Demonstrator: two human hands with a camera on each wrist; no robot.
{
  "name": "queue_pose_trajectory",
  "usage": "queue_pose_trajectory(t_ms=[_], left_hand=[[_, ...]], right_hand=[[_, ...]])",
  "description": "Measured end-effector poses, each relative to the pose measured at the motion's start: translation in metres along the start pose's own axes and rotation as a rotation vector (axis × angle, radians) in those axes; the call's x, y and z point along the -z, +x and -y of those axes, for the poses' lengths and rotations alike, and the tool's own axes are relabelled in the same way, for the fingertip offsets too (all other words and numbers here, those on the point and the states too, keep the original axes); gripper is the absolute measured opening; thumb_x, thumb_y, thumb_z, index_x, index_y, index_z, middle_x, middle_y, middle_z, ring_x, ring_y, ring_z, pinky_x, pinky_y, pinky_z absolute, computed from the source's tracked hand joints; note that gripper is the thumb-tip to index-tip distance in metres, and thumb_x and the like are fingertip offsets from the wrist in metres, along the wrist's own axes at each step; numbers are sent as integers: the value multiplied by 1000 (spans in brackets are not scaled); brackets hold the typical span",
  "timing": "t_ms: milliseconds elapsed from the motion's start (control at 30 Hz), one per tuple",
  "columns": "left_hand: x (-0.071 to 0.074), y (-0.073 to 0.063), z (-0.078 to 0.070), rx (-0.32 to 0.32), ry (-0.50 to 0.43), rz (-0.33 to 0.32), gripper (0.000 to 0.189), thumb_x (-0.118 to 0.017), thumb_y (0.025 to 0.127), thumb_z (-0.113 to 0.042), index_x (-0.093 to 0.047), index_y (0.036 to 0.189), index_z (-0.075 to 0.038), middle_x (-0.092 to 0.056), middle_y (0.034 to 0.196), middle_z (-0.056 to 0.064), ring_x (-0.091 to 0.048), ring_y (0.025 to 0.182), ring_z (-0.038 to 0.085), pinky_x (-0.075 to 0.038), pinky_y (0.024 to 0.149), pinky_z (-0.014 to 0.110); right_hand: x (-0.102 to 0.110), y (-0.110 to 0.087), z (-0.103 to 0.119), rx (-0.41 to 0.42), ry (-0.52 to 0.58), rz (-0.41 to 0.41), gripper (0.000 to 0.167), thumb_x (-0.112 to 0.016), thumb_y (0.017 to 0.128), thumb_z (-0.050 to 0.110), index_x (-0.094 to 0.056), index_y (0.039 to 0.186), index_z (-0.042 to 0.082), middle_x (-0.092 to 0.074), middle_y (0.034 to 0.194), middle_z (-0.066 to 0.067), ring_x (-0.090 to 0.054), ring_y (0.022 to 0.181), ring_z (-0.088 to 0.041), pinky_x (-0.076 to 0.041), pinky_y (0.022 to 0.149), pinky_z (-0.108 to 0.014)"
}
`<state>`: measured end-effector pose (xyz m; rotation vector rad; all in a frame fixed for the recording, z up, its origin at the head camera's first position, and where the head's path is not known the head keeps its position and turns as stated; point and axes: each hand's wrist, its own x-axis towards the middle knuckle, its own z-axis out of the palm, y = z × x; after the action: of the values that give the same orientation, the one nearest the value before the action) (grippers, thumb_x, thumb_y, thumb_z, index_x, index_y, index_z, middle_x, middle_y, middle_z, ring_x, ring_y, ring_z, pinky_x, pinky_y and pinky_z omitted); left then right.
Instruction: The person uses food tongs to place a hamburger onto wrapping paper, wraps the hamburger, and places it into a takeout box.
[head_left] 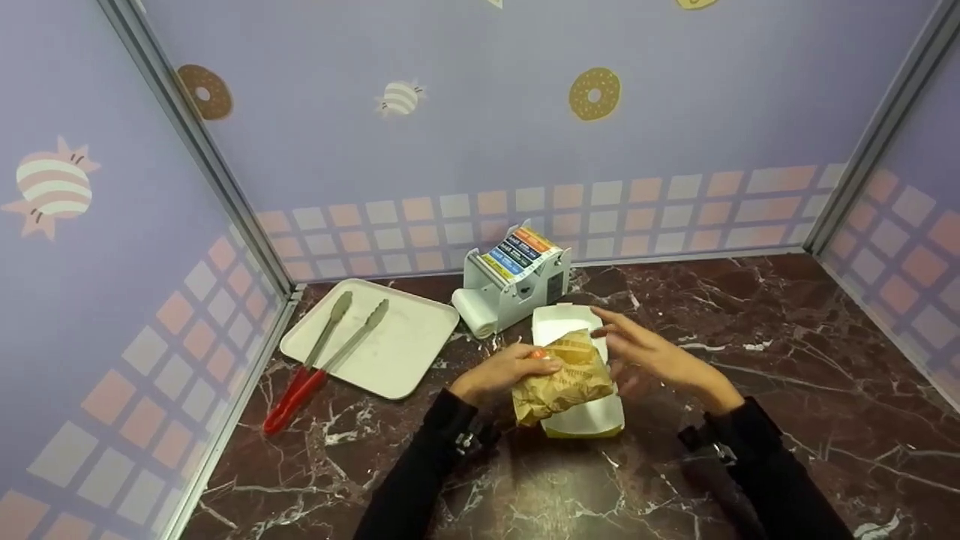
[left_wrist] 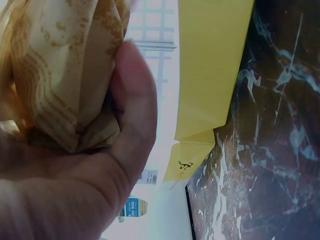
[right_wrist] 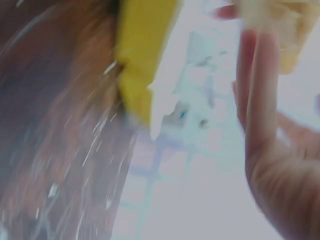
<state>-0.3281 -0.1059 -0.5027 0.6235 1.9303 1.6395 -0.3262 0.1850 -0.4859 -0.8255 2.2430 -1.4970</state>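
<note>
My left hand (head_left: 508,373) grips a crumpled brown printed paper bag (head_left: 566,382), thumb on top, in the head view. Beside the thumb shows a small orange-red patch on the paper. Below the bag lies an open takeaway box (head_left: 592,420), white inside and yellow outside, partly covered by it. My right hand (head_left: 660,364) is just right of the bag and over the box's right edge, fingers extended and blurred. In the left wrist view, the thumb presses against the bag (left_wrist: 65,75). The right wrist view shows long straight fingers (right_wrist: 257,85) near the paper, blurred.
Behind the box stands a white label dispenser (head_left: 517,274) with several coloured label rolls. A cream tray (head_left: 405,360) lies at the left, with red-handled tongs (head_left: 304,386) lying across its edge. Patterned walls enclose the dark marbled table (head_left: 750,450).
</note>
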Motion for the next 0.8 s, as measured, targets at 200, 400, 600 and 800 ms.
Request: queue_pose_trajectory(t_ms=[200,400,600,800], left_hand=[[-7,4,1,-29,-18,-6,27,-56,105,-25,-66,115,-2,-69,84,-4,-65,70,5,-56,65,19],[-13,9,4,-56,-36,-82,46,-60,104,-23,-47,146,-8,-69,102,1,-69,77,8,-59,69,22],[-19,14,6,-94,-25,-138,39,-64,103,-23,-42,133,-12,-75,104,12,-73,79,13,-63,70,29],[-9,9,7,-194,75,35,65,-73,96,-36,-40,149,-18,-58,140,14,-67,108,15,-61,92,36]], right_hand=[[-17,3,4,76,-253,32,114,-93,75,30,-23,164,13,-42,155,-21,-60,123,-35,-55,101,-54],[-18,7,-5,116,-311,-80,100,-97,67,24,-43,148,7,-61,133,-12,-62,116,-29,-51,102,-48],[-17,7,-12,128,-335,-49,109,-97,67,24,-35,156,11,-54,141,-15,-58,123,-32,-48,106,-53],[-12,6,-12,87,-304,-46,94,-97,67,23,-44,145,13,-57,137,-10,-60,117,-28,-50,103,-47]])
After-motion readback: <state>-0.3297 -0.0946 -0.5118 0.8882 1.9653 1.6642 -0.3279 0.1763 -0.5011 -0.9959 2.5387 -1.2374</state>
